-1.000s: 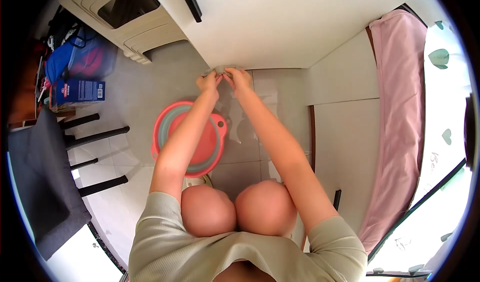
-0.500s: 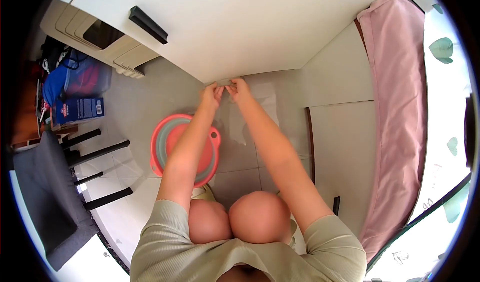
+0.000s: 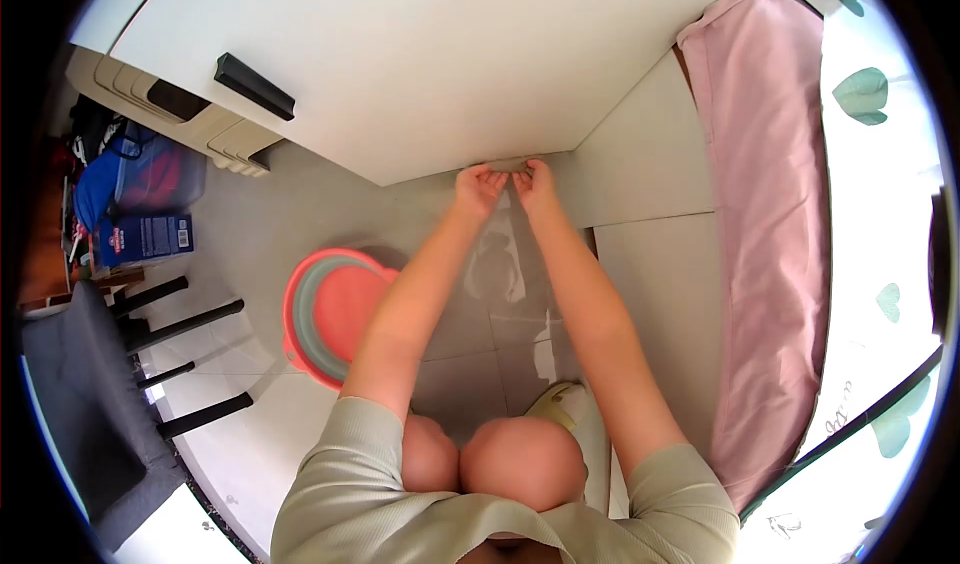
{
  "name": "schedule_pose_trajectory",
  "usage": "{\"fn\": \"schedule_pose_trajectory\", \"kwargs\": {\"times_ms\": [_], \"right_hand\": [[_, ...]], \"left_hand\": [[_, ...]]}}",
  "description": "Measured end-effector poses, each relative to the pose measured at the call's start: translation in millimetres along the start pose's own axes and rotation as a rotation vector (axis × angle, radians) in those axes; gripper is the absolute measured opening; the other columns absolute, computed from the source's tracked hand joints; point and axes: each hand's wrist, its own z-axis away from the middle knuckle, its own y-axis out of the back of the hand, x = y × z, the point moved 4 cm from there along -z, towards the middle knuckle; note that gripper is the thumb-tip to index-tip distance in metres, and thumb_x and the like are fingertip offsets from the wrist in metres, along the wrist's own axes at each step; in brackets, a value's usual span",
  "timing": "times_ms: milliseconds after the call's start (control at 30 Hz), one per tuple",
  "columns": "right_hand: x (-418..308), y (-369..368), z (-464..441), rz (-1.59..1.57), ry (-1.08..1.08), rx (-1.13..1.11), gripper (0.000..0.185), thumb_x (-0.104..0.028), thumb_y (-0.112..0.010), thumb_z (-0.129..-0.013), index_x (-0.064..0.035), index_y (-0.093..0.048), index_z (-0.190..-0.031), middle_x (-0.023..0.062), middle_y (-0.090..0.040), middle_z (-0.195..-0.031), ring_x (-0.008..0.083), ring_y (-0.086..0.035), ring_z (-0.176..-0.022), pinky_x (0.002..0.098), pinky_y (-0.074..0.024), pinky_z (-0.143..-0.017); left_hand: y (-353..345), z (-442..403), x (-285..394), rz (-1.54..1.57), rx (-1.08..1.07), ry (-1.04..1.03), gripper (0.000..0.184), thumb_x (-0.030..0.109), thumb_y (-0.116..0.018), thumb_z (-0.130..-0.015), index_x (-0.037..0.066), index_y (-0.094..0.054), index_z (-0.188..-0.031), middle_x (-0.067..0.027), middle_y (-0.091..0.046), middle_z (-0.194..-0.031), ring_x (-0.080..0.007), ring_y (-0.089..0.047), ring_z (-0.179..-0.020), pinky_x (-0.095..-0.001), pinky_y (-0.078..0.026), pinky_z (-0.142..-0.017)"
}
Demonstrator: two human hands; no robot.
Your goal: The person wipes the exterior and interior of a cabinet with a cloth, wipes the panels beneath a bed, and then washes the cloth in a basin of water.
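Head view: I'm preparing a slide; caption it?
Left hand and right hand hold a greyish cloth at the foot of a white cabinet, a coral basin nearby.

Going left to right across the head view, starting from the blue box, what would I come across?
Blue printed box, red-and-grey basin, left hand, right hand, pink fabric, leaf-patterned white surface.

The person wears a pale grey-green shirt [image 3: 470,526] in finely ribbed cloth, with a rounded neckline. Its left sleeve [image 3: 360,442] and right sleeve [image 3: 682,486] are short and loose, hemmed plainly. Beyond the shirt, the knees [image 3: 525,459], left hand [image 3: 482,189] and right hand [image 3: 534,186] are bare.
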Motion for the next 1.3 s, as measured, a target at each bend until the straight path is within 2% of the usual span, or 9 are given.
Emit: {"fn": "schedule_pose_trajectory", "kwargs": {"times_ms": [267,567,667,767,867,967,1067,1167,1300], "right_hand": [[-28.0,22.2,-9.7,-0.17,0.105,0.036,0.019,-0.004,-0.048,-0.08,-0.0098,-0.05,-0.099,0.0052,-0.052,-0.094,0.0184,-0.053,-0.083,0.0293,-0.0474,-0.073],[-20.2,19.4,70.7,-0.266,0.233,-0.046,0.019,-0.008,-0.051,-0.079,-0.0078,-0.047,-0.097,0.0075,-0.052,-0.099,0.0214,-0.051,-0.095,0.0337,-0.0452,-0.085],[-19.3,14.2,96.6,-0.169,0.285,-0.12,0.025,-0.011,-0.052,-0.079,-0.0108,-0.046,-0.104,0.0032,-0.051,-0.099,0.017,-0.051,-0.092,0.0287,-0.0426,-0.078],[-26.3,-13.2,141.6,0.02,0.421,-0.16,0.03,-0.016,-0.058,-0.08,-0.0085,-0.045,-0.106,0.0043,-0.051,-0.101,0.0166,-0.051,-0.093,0.0293,-0.0426,-0.079],[-28.4,-50.2,186.2,0.174,0.575,-0.304,0.038,-0.016,-0.062,-0.08,-0.0047,-0.042,-0.11,0.0063,-0.051,-0.105,0.0172,-0.051,-0.095,0.0304,-0.0434,-0.081],[-26.6,-90.1,224.7,0.413,0.777,-0.354,0.044,-0.013,-0.063,-0.079,0.001,-0.042,-0.114,0.0086,-0.053,-0.106,0.0164,-0.051,-0.096,0.0297,-0.0422,-0.081],[-27.9,-137.6,291.9,0.577,1.063,-0.563,0.031,-0.011,-0.059,-0.08,0.0026,-0.048,-0.106,0.0095,-0.057,-0.092,0.0174,-0.055,-0.082,0.0299,-0.0449,-0.073],[-23.0,-170.7,329.1,0.792,1.165,-0.714,0.024,-0.006,-0.053,-0.079,0.0029,-0.051,-0.101,0.0111,-0.057,-0.087,0.0195,-0.055,-0.076,0.0316,-0.0456,-0.068],[-12.6,-218.1,355.5,1.02,1.302,-0.784,0.021,-0.006,-0.049,-0.077,0.0029,-0.052,-0.096,0.0173,-0.056,-0.084,0.032,-0.056,-0.07,0.0365,-0.0459,-0.064]], "left_hand": [[-28.9,-11.2,-42.8,0.064,-0.05,0.079,0.014,0.004,-0.045,-0.082,0.0,-0.05,-0.095,-0.0134,-0.055,-0.098,-0.0259,-0.051,-0.098,-0.0361,-0.041,-0.091],[-14.1,-2.7,-37.4,-0.353,-0.033,0.073,0.022,-0.002,-0.045,-0.08,0.003,-0.05,-0.101,-0.0105,-0.057,-0.096,-0.0254,-0.057,-0.084,-0.0357,-0.049,-0.073],[-34.4,43.3,-21.7,-0.526,-0.054,-0.103,0.029,-0.001,-0.05,-0.078,0.005,-0.052,-0.107,-0.0098,-0.058,-0.101,-0.022,-0.059,-0.083,-0.0347,-0.049,-0.071],[-46.1,64.0,-3.8,-1.272,-0.379,-0.541,0.037,0.003,-0.055,-0.074,0.004,-0.054,-0.111,-0.0106,-0.057,-0.109,-0.0241,-0.059,-0.089,-0.0349,-0.048,-0.076],[-75.1,115.9,18.2,-1.409,-0.431,-1.005,0.045,0.005,-0.059,-0.07,0.003,-0.054,-0.114,-0.0112,-0.056,-0.112,-0.028,-0.055,-0.097,-0.0352,-0.045,-0.083],[-96.3,173.1,52.7,-1.475,-0.326,-1.201,0.044,0.002,-0.058,-0.069,0.002,-0.054,-0.113,-0.0106,-0.055,-0.112,-0.0332,-0.048,-0.107,-0.0372,-0.04,-0.088],[-115.2,239.6,93.1,-1.671,-0.153,-1.67,0.05,-0.004,-0.058,-0.066,-0.001,-0.05,-0.115,-0.0173,-0.049,-0.116,-0.0356,-0.043,-0.111,-0.0396,-0.037,-0.094],[-117.6,278.6,129.5,-1.518,-0.04,-1.743,0.062,-0.007,-0.054,-0.063,0.002,-0.041,-0.124,-0.0186,-0.04,-0.121,-0.0382,-0.034,-0.116,-0.042,-0.031,-0.097],[-115.5,294.2,174.6,-1.438,-0.033,-1.648,0.076,-0.01,-0.053,-0.065,0.004,-0.025,-0.135,-0.018,-0.027,-0.128,-0.035,-0.031,-0.118,-0.0412,-0.03,-0.098]]}}
